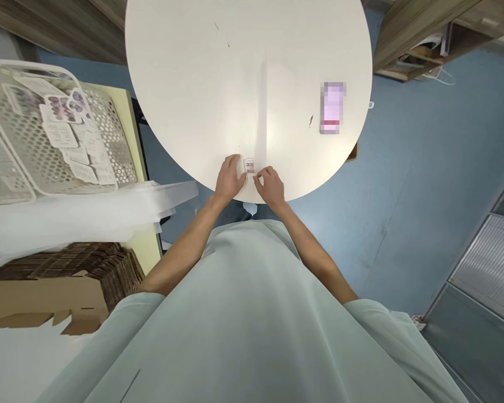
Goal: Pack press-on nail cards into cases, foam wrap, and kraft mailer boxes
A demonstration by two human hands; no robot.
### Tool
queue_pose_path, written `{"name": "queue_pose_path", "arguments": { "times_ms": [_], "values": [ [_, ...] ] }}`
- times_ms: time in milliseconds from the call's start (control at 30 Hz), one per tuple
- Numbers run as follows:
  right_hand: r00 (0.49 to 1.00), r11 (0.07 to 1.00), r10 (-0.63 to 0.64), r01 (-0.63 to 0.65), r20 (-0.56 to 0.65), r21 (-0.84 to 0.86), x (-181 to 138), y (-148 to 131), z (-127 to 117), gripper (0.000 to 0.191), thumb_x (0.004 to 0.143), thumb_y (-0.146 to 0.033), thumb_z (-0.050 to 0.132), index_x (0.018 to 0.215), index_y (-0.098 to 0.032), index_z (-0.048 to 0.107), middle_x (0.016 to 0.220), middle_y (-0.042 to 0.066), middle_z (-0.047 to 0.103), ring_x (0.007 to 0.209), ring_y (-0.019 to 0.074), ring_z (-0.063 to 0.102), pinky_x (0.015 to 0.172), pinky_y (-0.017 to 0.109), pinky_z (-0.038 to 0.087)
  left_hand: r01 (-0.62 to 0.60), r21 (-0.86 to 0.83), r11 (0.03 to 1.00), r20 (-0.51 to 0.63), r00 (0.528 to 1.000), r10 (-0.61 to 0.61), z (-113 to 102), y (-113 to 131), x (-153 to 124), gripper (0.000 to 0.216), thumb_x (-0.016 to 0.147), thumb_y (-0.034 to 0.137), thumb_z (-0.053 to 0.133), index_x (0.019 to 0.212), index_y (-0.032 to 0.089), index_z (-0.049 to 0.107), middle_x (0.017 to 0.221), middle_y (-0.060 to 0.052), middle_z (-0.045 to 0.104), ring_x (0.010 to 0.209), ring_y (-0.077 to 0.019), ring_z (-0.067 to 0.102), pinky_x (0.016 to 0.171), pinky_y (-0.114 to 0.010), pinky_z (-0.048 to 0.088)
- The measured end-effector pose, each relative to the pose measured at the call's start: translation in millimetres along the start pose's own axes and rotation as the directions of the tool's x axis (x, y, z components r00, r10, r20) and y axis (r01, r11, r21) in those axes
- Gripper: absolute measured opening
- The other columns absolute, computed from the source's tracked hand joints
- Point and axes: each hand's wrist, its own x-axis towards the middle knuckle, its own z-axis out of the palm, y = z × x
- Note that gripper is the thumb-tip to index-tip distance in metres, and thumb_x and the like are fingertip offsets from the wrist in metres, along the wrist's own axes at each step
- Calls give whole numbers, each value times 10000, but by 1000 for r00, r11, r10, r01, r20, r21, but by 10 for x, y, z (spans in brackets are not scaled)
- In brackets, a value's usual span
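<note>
A small clear packet with dark reddish printed spots lies near the front edge of the round white table, between my two hands. My left hand rests on the table just left of it, fingers stretched forward and thumb apart, close to the packet's lower left edge. On the other side, my right hand is closed, thumb and forefinger pinched at the packet's lower right corner. The exact contact of the fingertips is too small to make out fully. A pale narrow strip, perhaps a shadow or film, runs up the table beyond the packet.
A blurred pink-purple rectangular thing lies on the table's right side. At left stand white perforated baskets holding printed packets, white plastic bags and stacked flat cardboard boxes. A wooden cabinet is at upper right.
</note>
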Motion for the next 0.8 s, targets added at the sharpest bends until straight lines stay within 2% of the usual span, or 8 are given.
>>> {"name": "queue_pose_path", "arguments": {
  "times_ms": [100, 200, 300, 400, 500, 633, 700, 800],
  "values": [
    [998, 996, -16, 22, 64, -90, 40, -73, 56, 200, 1180, -292, 579, 1110, -211, 748, 1341, 147, 693, 1274, 287, 651, 980, 393, 619, 178, -139, 974, -74, 979, -190, 15, -41, -91, 535, 1048, 288, 608, 1572, 179, 604, 1553, -198, 691, 1235, -306, 769, 1135, -475, 618],
    [994, 988, -34, 49, 107, -146, 67, -111, 106, 203, 1180, -267, 576, 1127, -198, 760, 1408, 170, 682, 1320, 302, 636, 1045, 421, 620, 252, -250, 935, -58, 960, -275, 51, 0, -139, 371, 1091, 316, 546, 1404, 193, 703, 1406, -152, 794, 1094, -254, 809, 1095, -415, 624],
    [990, 982, -59, 81, 129, -173, 86, -128, 168, 212, 1178, -257, 570, 1155, -195, 772, 1433, 183, 678, 1326, 315, 632, 1074, 449, 625, 309, -315, 897, -57, 938, -342, 91, 110, -136, 316, 1130, 404, 527, 1252, 218, 752, 1288, -118, 842, 1070, -247, 825, 1057, -385, 626],
    [988, 977, -61, 87, 139, -194, 102, -156, 237, 210, 1170, -231, 570, 1199, -197, 775, 1421, 187, 682, 1311, 321, 630, 1047, 449, 639, 372, -308, 875, -81, 907, -414, 118, 220, -91, 289, 1097, 459, 632, 1158, 211, 768, 1239, -115, 857, 1059, -265, 830, 1030, -389, 625],
    [988, 974, -33, 66, 150, -217, 111, -192, 289, 199, 1162, -216, 586, 1238, -196, 769, 1410, 187, 675, 1321, 324, 621, 1023, 438, 641, 423, -253, 870, -77, 888, -454, 128, 269, -31, 186, 1031, 365, 727, 1091, 196, 777, 1214, -122, 866, 1073, -275, 831, 1045, -383, 609],
    [987, 980, -32, 62, 158, -188, 110, -181, 268, 145, 1133, -297, 688, 1186, -192, 773, 1400, 182, 676, 1324, 335, 618, 1025, 446, 635, 457, -180, 871, -60, 879, -474, 123, 255, 33, 109, 1015, 274, 684, 1027, 215, 775, 1167, -106, 871, 1110, -280, 817, 1065, -389, 594],
    [992, 987, -15, 35, 125, -157, 116, -136, 211, 166, 1133, -334, 696, 1180, -195, 774, 1382, 174, 687, 1319, 333, 630, 1021, 441, 634, 469, -157, 869, -60, 874, -482, 117, 250, 53, 107, 1009, 260, 674, 1023, 222, 772, 1161, -102, 869, 1137, -285, 806, 1069, -393, 588],
    [996, 991, 84, -80, 32, -108, 157, -42, 110, 223, 1152, -355, 650, 1259, -192, 757, 1386, 174, 695, 1343, 332, 646, 1041, 441, 627, 496, -121, 860, -63, 861, -505, 110, 274, 66, 106, 1001, 241, 667, 1027, 217, 766, 1169, -113, 863, 1159, -291, 796, 1073, -397, 574]
  ]
}}
